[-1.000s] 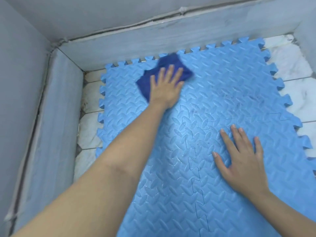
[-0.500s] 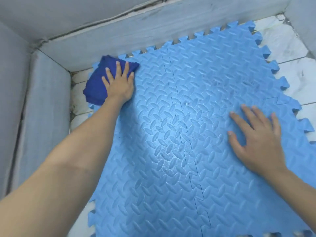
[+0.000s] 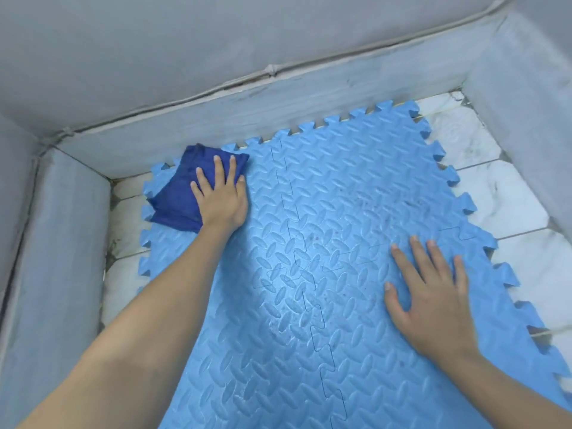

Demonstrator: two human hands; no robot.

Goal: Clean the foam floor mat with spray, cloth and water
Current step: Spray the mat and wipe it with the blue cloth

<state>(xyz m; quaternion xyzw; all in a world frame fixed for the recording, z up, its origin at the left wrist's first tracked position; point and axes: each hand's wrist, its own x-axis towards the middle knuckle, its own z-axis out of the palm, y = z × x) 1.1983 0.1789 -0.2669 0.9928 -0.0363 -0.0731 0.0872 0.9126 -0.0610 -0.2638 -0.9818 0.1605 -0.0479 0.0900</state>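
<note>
Head view — left hand [image 3: 221, 196] flat on cloth [image 3: 176, 199] (far corner), right hand [image 3: 433, 301] splayed on mat [image 3: 309, 305].

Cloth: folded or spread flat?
Folded. The dark blue cloth shows stacked layered edges at its left side under the left hand.

A home floor corner: marble-look tiles [image 3: 501, 193], grey skirting [image 3: 278, 97], foam mat [image 3: 340, 212].

Soft, even, cool light fills the frame, with no hard shadows. A pale sheen sits at the centre of the mat [image 3: 309, 274], where its wet-looking surface catches the light. A faint shadow lies along the left arm. Wide-angle distortion bends the walls [image 3: 278, 41] at the edges. Focus is fairly sharp throughout, slightly soft at the lower corners.
</note>
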